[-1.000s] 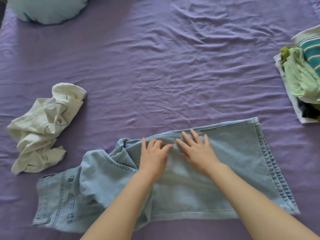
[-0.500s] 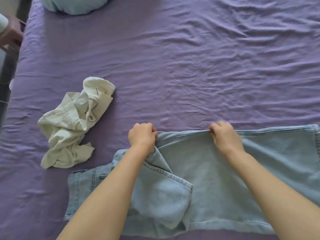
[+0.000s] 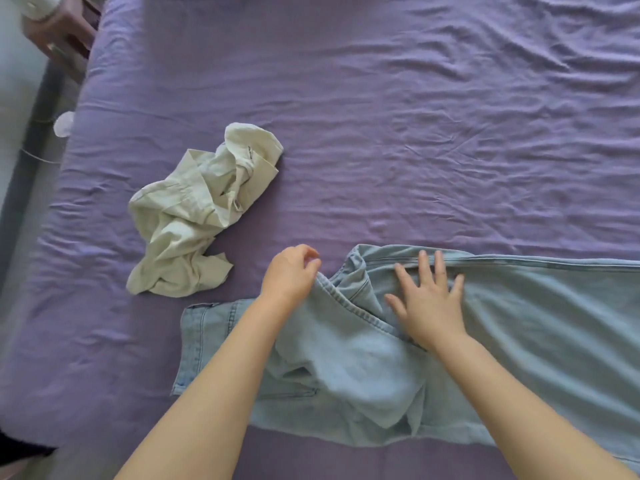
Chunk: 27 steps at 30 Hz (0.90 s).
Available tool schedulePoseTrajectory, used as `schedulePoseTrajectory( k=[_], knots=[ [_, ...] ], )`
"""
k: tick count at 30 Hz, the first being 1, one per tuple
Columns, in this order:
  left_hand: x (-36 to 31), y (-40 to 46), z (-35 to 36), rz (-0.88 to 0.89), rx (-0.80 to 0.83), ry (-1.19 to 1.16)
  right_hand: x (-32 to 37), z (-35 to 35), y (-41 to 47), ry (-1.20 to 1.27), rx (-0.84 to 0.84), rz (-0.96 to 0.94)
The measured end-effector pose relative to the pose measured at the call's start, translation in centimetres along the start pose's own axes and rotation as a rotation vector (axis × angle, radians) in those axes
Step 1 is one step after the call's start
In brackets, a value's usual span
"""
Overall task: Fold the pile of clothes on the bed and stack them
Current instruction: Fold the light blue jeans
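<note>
Light blue jeans lie across the purple bed sheet, waistband to the left and legs running off the right edge of view. My left hand is at the bunched crotch fold, fingers curled, and the denim edge rises up to it; the grip itself is partly hidden. My right hand lies flat with spread fingers, pressing the jeans just below their far seam. A crumpled cream garment sits on the sheet to the left, apart from both hands.
The bed's left edge runs down the left side, with floor beyond it. A dark wooden stool stands at the top left beside the bed. The wrinkled sheet stretches beyond the jeans to the far side.
My right hand let go of the jeans' far edge and now lies flat on the denim. My left hand has shifted left with the fold. The view has panned left.
</note>
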<state>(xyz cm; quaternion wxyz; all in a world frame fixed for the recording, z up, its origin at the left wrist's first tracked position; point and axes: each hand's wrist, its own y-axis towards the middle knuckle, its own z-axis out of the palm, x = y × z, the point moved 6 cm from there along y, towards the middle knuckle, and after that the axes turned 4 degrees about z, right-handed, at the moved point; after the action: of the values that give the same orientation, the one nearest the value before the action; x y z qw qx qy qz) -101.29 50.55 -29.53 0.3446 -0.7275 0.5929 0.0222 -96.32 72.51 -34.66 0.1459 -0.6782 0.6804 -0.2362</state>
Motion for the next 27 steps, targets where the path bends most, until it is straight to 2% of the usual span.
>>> schedulePoseTrajectory(
  k=[3,7,11,14,16,18,21,25,27],
  knots=[
    [4.0,-2.8,-0.3,-0.132,-0.024,0.014,2.8,-0.8,-4.0,0.165,-0.095,-0.028],
    [6.6,-4.7,0.3,-0.258,-0.032,-0.115,1.8,1.1,-8.1,0.199,0.037,0.118],
    [6.1,-2.8,0.0,-0.246,0.034,-0.201,0.7,1.0,-10.1,0.308,0.017,0.196],
    [4.9,-1.3,-0.4,-0.287,0.115,-0.313,0.3,0.0,-10.5,0.507,-0.051,0.162],
    [4.2,-1.1,-1.2,-0.342,0.13,-0.452,-0.8,-0.6,-10.8,0.736,-0.041,0.155],
    [2.0,-1.1,-2.1,-0.281,0.148,-0.593,-2.7,-1.2,-11.5,0.976,-0.046,0.188],
    [-4.3,-0.8,-4.2,-0.04,0.145,-0.584,-6.6,-2.1,-13.1,1.196,-0.145,0.228],
    [-16.1,-0.9,-3.8,0.214,0.309,-0.655,-12.5,-2.2,-15.6,1.41,-0.356,0.338],
    [-21.8,-1.1,-2.1,0.307,0.359,-0.612,-15.2,-2.0,-16.9,1.468,-0.452,0.396]
  ],
)
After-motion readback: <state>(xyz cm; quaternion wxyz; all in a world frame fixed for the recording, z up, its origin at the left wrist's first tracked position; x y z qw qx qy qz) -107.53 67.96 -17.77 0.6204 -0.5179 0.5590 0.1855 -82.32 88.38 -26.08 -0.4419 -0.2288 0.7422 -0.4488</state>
